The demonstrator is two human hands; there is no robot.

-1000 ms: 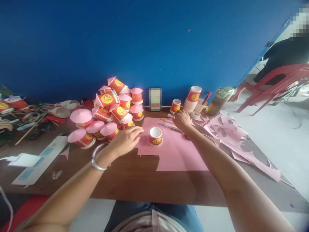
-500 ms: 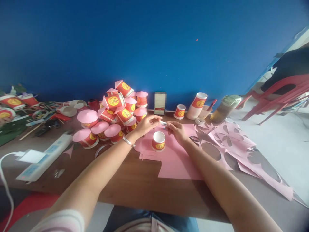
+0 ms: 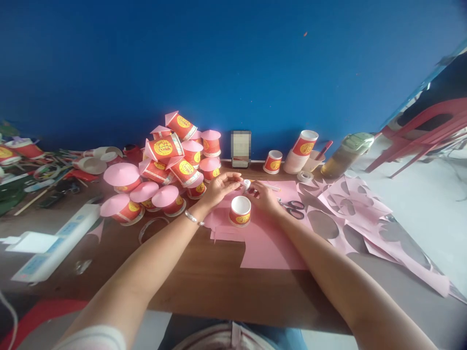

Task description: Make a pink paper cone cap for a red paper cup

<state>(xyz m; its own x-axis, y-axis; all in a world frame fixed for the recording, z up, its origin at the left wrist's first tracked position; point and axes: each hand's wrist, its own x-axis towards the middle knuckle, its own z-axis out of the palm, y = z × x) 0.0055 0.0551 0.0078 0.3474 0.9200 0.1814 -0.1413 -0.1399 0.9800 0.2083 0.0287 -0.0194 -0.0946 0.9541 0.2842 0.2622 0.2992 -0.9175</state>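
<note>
My left hand [image 3: 221, 188], a silver bangle at its wrist, pinches at a small white object [image 3: 247, 184] between the two hands. On its other side, my right hand [image 3: 263, 196] has curled fingers closed on the same object, which is too small to name. Just in front of the hands, a red and white paper cup [image 3: 241, 213] stands upright, its open mouth up, with a yellow print. Under it lies pink paper [image 3: 272, 248]. Scissors [image 3: 294, 209] with dark handles lie right of my right hand. A thin pale stick-like thing [image 3: 272, 187] lies behind that hand.
Cups with pink cone tops [image 3: 164, 150] are piled on the left. A phone [image 3: 241, 149] leans on the blue wall. Stacked cups [image 3: 301, 151], a tape roll [image 3: 305, 176], a jar [image 3: 346, 154] and pink offcuts [image 3: 350, 204] are right. A power strip [image 3: 58, 243] lies left.
The white object between my hands now looks shorter and rounder. My right hand has shifted slightly left, its fingers more curled. The scissors show more fully. The view has shifted slightly.
</note>
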